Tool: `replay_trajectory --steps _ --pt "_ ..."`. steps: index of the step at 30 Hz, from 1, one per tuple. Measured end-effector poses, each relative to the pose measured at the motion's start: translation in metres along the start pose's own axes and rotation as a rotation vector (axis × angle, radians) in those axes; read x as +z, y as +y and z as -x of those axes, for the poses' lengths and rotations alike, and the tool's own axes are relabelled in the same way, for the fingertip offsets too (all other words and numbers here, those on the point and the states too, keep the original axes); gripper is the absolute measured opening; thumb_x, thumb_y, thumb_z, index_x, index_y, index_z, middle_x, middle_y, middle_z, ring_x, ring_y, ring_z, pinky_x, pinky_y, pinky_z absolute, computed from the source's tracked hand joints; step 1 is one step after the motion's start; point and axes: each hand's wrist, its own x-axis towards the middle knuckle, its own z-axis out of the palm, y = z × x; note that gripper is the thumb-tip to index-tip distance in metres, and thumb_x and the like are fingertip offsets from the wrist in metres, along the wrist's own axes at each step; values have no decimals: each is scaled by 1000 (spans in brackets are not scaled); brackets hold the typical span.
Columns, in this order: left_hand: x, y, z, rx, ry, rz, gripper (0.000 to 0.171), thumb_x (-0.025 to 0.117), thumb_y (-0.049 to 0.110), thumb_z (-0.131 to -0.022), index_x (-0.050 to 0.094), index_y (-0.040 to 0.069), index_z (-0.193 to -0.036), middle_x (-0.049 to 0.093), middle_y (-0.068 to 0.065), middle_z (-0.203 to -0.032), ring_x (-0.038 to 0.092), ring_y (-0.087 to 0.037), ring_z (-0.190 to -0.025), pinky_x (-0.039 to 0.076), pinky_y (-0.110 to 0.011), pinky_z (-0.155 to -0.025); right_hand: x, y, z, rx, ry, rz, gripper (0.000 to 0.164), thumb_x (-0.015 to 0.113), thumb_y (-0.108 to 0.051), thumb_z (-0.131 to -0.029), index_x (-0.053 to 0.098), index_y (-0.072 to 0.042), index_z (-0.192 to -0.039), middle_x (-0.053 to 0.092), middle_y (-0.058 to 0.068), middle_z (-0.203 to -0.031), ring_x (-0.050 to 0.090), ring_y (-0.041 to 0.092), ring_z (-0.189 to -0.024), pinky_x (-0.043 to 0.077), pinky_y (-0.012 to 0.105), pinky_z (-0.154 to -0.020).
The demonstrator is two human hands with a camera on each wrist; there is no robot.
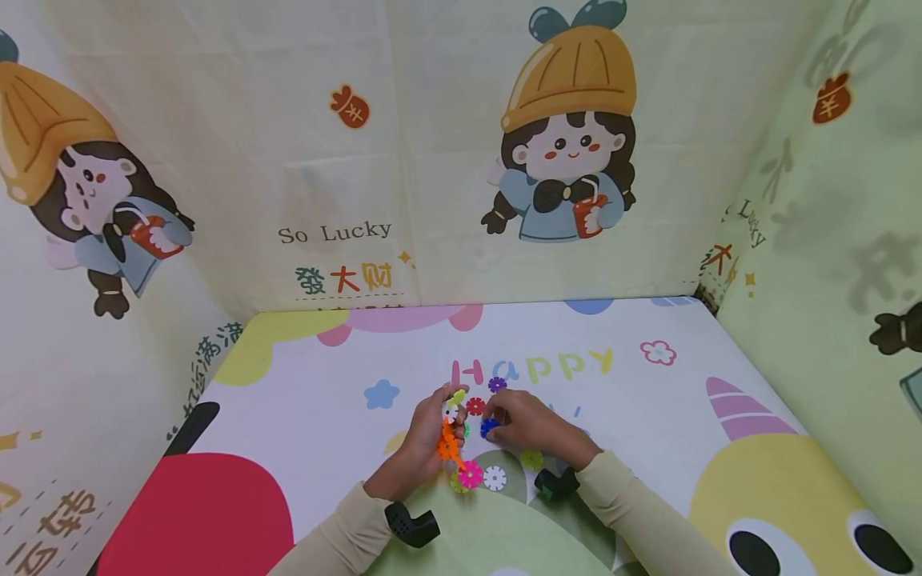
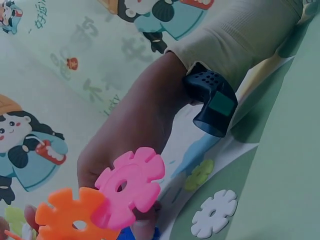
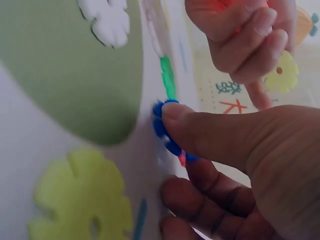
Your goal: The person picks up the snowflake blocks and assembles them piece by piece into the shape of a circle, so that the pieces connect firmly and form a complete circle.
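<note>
My left hand [image 1: 421, 436] grips a short chain of notched plastic flower discs. Orange discs [image 1: 447, 444] make up its middle, with a white disc [image 1: 450, 412] and a yellow one [image 1: 457, 397] at the far end. A pink disc [image 2: 131, 186] overlaps the orange at the near end. Between thumb and fingers, my right hand [image 1: 529, 424] pinches a blue disc [image 3: 167, 131], close over the table and to the right of the chain. In the right wrist view, curled fingers [image 3: 252, 42] of the left hand show above it.
Loose discs lie around the hands: red [image 1: 475, 406] and purple [image 1: 497, 385] beyond, white [image 1: 495, 478] and yellow-green [image 1: 531, 459] nearer. A green disc [image 3: 168, 77] lies just past the blue one. Printed cloth walls [image 1: 432, 160] enclose the patterned table [image 1: 324, 424].
</note>
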Motion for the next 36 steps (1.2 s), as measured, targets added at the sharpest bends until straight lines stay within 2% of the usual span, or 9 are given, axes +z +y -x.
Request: replay_trajectory --steps 3,8,16,20,24,29,36 --pt "1 1 0 6 -4 -13 51 43 42 -103 50 2 -135 47 1 -73 44 -12 -59 42 -21 -55 -6 2 3 -21 6 -23 9 77 -11 -84 71 -12 -90 58 -9 -77 53 11 -71 49 25 -64" --pt "2 1 0 13 6 -36 49 47 42 -102 52 1 -130 48 1 -74 44 -12 -59 43 -21 -56 -12 6 5 2 13 -57 4 74 -8 -86 71 -11 -88 61 -10 -76 55 11 -69 51 25 -62" --pt "4 3 1 -4 16 -76 51 55 41 -99 56 -2 -127 48 0 -75 44 -11 -57 43 -20 -53 -15 6 5 9 72 -67 7 73 -10 -87 73 -12 -93 63 -11 -77 57 9 -69 52 23 -65" --pt "4 1 0 -3 27 -111 51 55 42 -99 58 -1 -125 49 -1 -76 42 -12 -56 42 -20 -54 -17 5 6 -29 55 -68 11 71 -7 -88 74 -10 -98 64 -10 -78 56 7 -67 51 23 -63" --pt "5 0 -1 -6 33 -103 47 52 40 -101 59 -1 -123 50 -1 -76 41 -12 -56 42 -20 -57 -20 3 8 -49 41 -62 10 71 -6 -88 74 -9 -98 66 -8 -78 57 6 -67 51 23 -63" --pt "6 0 -3 -28 -9 -53 46 49 38 -102 56 -1 -126 48 -1 -77 41 -12 -56 44 -21 -54 -25 -4 10 -20 131 -94 8 72 -8 -88 72 -11 -96 68 -6 -83 63 8 -73 53 23 -66" --pt "5 -2 1 -52 -40 -37 53 54 45 -98 55 -2 -122 47 -1 -77 42 -12 -54 44 -20 -52 -23 -6 7 -69 265 -212 9 71 -5 -88 71 -6 -97 69 1 -82 65 19 -69 54 24 -61"
